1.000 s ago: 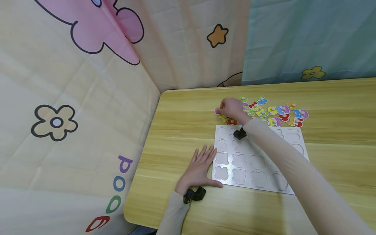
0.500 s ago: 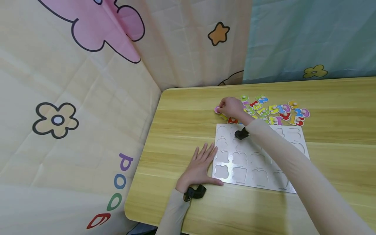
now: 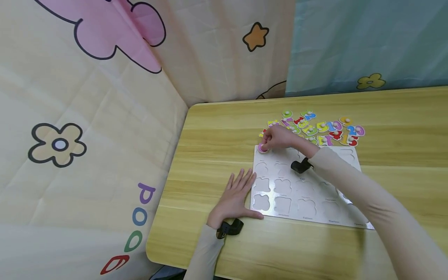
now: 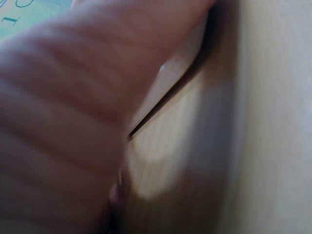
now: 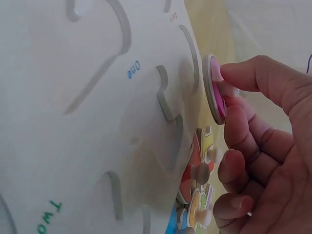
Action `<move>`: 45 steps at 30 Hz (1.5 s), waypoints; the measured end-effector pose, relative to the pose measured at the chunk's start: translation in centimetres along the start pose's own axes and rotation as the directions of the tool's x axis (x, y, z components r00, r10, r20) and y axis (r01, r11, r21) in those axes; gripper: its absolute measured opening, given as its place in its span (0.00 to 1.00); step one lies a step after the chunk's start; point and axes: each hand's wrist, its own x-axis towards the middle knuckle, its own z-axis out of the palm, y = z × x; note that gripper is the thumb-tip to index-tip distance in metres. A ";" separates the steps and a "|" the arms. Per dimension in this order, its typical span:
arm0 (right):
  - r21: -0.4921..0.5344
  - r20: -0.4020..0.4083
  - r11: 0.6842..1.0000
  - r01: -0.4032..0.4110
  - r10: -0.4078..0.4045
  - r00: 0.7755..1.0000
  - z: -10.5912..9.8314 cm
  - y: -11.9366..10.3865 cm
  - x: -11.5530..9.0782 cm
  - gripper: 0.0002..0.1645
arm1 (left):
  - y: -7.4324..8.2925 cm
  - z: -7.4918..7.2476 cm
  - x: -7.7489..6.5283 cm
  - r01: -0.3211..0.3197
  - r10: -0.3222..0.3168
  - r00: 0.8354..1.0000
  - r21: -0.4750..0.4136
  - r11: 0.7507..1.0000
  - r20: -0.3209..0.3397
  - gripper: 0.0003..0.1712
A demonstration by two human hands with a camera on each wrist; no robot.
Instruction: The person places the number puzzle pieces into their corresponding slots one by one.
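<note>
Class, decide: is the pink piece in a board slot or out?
Out: the right hand pinches the pink piece by its knob, its side edge visible above the board.

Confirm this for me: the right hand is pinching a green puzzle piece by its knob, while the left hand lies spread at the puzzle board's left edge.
Not quite: the puzzle piece is pink, not green, as the right wrist view shows. The right hand does pinch it by its knob, and the left hand lies spread at the puzzle board's left edge.
</note>
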 end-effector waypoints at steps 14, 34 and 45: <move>-0.018 0.056 0.998 0.059 -0.058 0.997 1.6 0.3 -0.2 0.07 | 0.0 0.1 0.0 0.006 -0.006 1.000 -0.005 1.000 -0.007 0.73; -0.100 0.025 0.994 0.041 -0.039 0.999 1.9 -0.3 -0.8 0.08 | 0.0 0.0 0.1 0.020 -0.020 1.000 -0.010 1.000 0.011 0.72; -0.104 0.019 0.994 -0.017 0.019 1.000 2.4 -0.8 -1.4 0.11 | -0.1 0.1 0.1 0.013 -0.013 1.000 -0.011 1.000 0.002 0.72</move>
